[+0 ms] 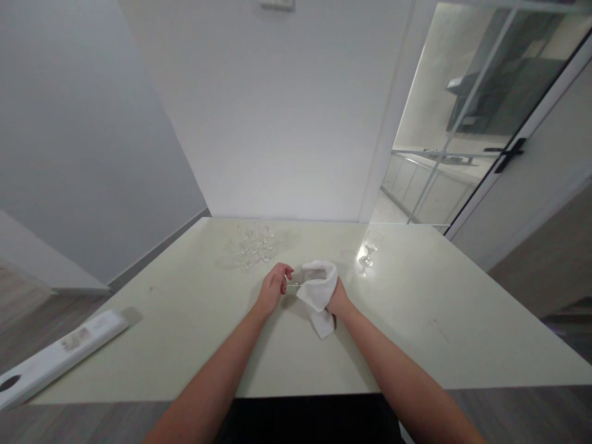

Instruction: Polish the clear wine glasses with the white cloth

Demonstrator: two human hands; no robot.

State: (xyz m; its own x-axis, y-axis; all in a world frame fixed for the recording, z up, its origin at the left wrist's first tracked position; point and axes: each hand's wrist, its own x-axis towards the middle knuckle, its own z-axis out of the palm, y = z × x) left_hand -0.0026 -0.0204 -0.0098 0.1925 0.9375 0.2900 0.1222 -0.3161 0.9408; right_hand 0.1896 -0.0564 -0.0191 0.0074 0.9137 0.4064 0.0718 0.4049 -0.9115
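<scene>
Above the middle of the table (194,333), my left hand (274,287) has its fingers closed at the foot end of a stemmed glass. The thin clear stem (294,284) runs sideways from those fingers into a white cloth (319,290). My right hand (340,300) grips the cloth, which is wrapped around the glass's bowl and hides it. One corner of the cloth hangs down toward me. Most of the right fingers are covered by fabric.
Several clear stemmed glasses (254,245) stand grouped at the back left of the table. A single stemmed glass (367,253) stands at the back right. A long white box (65,354) lies at the left edge. Beyond are a white wall (287,123) and a glazed door (453,123).
</scene>
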